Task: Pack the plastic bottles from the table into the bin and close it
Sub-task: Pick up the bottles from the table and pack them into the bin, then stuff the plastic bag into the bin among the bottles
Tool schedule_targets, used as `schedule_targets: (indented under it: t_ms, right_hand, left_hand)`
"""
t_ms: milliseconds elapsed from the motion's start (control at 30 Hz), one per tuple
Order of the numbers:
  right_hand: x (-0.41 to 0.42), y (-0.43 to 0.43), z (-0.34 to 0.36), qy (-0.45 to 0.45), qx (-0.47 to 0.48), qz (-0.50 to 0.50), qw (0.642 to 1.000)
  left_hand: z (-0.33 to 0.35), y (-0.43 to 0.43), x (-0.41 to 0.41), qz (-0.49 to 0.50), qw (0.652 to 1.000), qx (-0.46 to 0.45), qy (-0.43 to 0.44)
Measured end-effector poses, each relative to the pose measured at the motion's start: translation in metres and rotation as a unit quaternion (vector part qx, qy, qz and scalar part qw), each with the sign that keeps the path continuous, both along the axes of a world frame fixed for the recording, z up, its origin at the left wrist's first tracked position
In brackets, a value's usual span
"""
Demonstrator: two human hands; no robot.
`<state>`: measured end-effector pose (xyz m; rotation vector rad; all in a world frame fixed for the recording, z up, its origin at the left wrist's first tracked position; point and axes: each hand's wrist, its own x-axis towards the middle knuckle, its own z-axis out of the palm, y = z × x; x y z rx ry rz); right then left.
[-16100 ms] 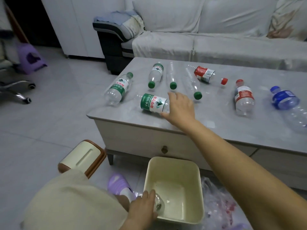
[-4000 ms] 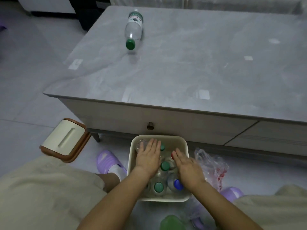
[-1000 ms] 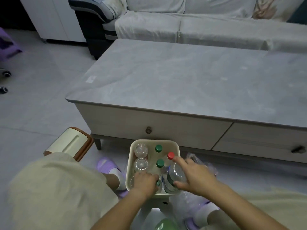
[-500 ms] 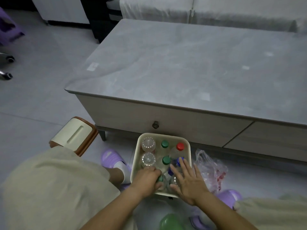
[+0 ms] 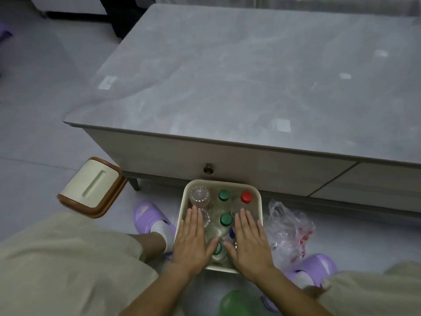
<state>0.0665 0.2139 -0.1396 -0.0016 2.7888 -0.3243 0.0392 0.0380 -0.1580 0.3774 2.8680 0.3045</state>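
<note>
A: What is changed from half a second ago?
B: The left hand [image 5: 192,240] and right hand [image 5: 248,241], curled then, are now laid flat, fingers together, on the bottles [image 5: 224,221] in the bin [image 5: 258,199].

A: What is hidden?
B: The near bottles are covered. The lid [image 5: 91,187] lies apart, beside the table [image 5: 250,76].

Two bare forearms reach up from the bottom edge of the frame, converging at lower centre. The left hand [image 5: 192,240] and right hand [image 5: 248,241] lie flat, palms down, fingers extended and together, thumbs angled inward, nearly touching.
</note>
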Motion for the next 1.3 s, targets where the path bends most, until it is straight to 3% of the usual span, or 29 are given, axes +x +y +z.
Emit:
schedule_targets:
  t_ms: [267,533,633,733,800,867,1000,1067,1300]
  right_hand:
    - [-0.010,-0.005,-0.015,0.076,0.005,0.066,0.995]
    - [-0.012,0.000,-0.007,0.065,-0.072,0.110,0.989]
    - [-0.020,0.026,0.007,0.118,-0.171,-0.005,0.978]
    - [-0.034,0.086,0.000,0.204,-0.157,-0.291,0.922]
    - [-0.036,0.125,-0.016,0.156,-0.137,-0.402,0.892]
    - [-0.032,0.147,-0.036,0.065,-0.118,-0.431,0.892]
    - [-0.025,0.157,-0.069,-0.113,-0.044,-0.318,0.940]
    - [-0.025,0.159,-0.084,-0.180,-0.027,-0.281,0.942]
    - [-0.033,0.146,-0.138,-0.292,0.001,-0.168,0.942]
  left_hand:
    - [-0.006,0.003,-0.002,-0.013,1.000,-0.010,-0.023]
    - [-0.011,-0.002,-0.007,-0.030,0.999,-0.008,-0.016]
    - [-0.015,-0.002,-0.008,-0.030,1.000,-0.006,-0.005]
    - [-0.014,0.000,-0.009,-0.030,1.000,-0.008,-0.001]
    - [-0.011,0.002,-0.008,-0.030,1.000,-0.009,0.001]
    - [-0.009,0.003,-0.009,-0.028,0.999,-0.014,0.005]
    - [-0.006,0.008,-0.015,-0.028,0.999,-0.017,0.006]
    - [-0.005,0.012,-0.018,-0.030,0.999,-0.015,0.000]
    - [-0.001,0.014,-0.018,-0.031,0.999,-0.024,-0.011]
